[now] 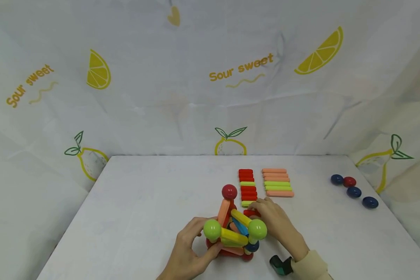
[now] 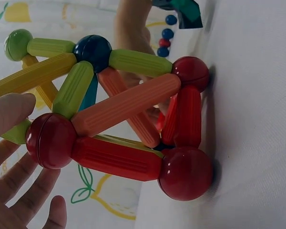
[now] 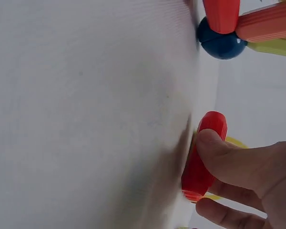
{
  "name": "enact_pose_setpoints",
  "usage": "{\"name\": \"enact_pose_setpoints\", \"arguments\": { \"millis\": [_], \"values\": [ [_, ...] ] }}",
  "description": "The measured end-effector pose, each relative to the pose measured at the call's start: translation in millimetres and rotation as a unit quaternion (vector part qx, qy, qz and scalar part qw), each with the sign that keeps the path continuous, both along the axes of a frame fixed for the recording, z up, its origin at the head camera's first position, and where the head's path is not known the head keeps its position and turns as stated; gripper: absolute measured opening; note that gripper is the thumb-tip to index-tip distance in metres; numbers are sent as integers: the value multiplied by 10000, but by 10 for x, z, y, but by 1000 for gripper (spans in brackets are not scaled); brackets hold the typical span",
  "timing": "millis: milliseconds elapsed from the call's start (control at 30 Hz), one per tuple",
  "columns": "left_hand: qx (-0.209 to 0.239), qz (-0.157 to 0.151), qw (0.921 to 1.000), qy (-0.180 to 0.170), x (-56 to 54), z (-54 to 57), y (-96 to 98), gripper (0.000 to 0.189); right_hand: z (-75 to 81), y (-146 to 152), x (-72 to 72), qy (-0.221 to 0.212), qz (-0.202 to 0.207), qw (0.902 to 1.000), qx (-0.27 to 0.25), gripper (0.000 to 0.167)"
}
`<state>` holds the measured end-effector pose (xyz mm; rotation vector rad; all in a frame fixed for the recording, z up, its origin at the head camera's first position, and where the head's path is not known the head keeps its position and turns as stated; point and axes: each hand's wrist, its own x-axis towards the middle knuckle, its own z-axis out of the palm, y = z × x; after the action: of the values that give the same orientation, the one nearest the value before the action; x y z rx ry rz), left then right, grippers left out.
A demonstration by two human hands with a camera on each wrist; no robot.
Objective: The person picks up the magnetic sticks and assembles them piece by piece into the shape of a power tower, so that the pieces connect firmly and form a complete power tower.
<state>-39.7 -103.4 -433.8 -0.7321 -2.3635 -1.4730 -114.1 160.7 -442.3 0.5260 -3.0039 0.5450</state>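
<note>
A structure of magnetic sticks and balls (image 1: 233, 237) stands near the table's front, with red, green and dark blue balls joined by yellow, green, orange, red and blue sticks. My left hand (image 1: 189, 249) holds its left side; in the left wrist view the thumb (image 2: 12, 112) lies by a yellow stick and the other fingers spread behind. Just right of the structure, my right hand (image 1: 276, 219) pinches a red stick (image 3: 199, 174) between thumb and fingers, low over the table. A dark blue ball (image 3: 222, 45) at the structure's base shows close by in the right wrist view.
Behind the right hand lie a column of red and green sticks (image 1: 248, 188) and a column of orange and green ones (image 1: 278, 183). Several loose balls (image 1: 354, 192), blue and red, sit at the table's right edge. A printed cloth (image 1: 182, 89) hangs behind.
</note>
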Motion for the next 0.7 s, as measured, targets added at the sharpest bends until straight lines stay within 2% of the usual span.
{"name": "enact_pose_setpoints", "arguments": {
  "millis": [100, 200, 300, 400, 533, 633, 700],
  "values": [
    [-18, 43, 9999, -104, 8, 10, -2, 45, 145, 3, 33, 138, -44, 9997, -172, 24],
    [-45, 103, 9994, -314, 20, 26, -3, 46, 417, 7, 89, 652, -22, 9962, -574, 27],
    [-64, 135, 9990, -417, 25, 35, -2, 46, 752, -5, 195, 1305, 50, 9853, -1104, 31],
    [-63, 104, 9995, -288, 22, 28, -4, 45, 1046, -39, 354, 1753, 227, 9709, -1615, 35],
    [-29, 20, 10000, 9, 4, 13, -10, 45, 1257, -99, 575, 1836, 855, 9569, -2083, 42],
    [-32, -7, 9999, 157, -4, 8, -13, 46, 1294, -139, 695, 1512, 1408, 9554, -2109, 41],
    [-47, 1, 9998, 205, -3, 6, -14, 46, 1284, -158, 739, 1399, 1658, 9564, -1954, 40]
  ]
}}
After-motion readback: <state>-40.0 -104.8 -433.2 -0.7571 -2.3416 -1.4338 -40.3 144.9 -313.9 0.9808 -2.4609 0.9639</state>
